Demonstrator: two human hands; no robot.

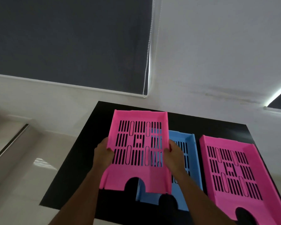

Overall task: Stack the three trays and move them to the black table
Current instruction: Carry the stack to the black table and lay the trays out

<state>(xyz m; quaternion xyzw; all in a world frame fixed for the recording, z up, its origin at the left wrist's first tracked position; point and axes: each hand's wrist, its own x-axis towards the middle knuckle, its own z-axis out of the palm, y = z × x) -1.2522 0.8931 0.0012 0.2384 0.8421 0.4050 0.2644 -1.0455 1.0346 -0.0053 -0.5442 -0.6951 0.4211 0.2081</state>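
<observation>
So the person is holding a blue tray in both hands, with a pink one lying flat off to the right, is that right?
Not quite. The head view shows that the held tray is pink, gripped by the left hand and right hand. The blue tray lies on the black table beneath it. The other pink tray does lie flat to the right.

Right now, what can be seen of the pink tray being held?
The held pink tray looks like moulded plastic, with a slotted base, low side walls and a half-round notch in its near edge. The left hand and right hand grip its two side walls. It is raised above the black table, tilted, and partly covers the blue tray below. It is empty.
</observation>
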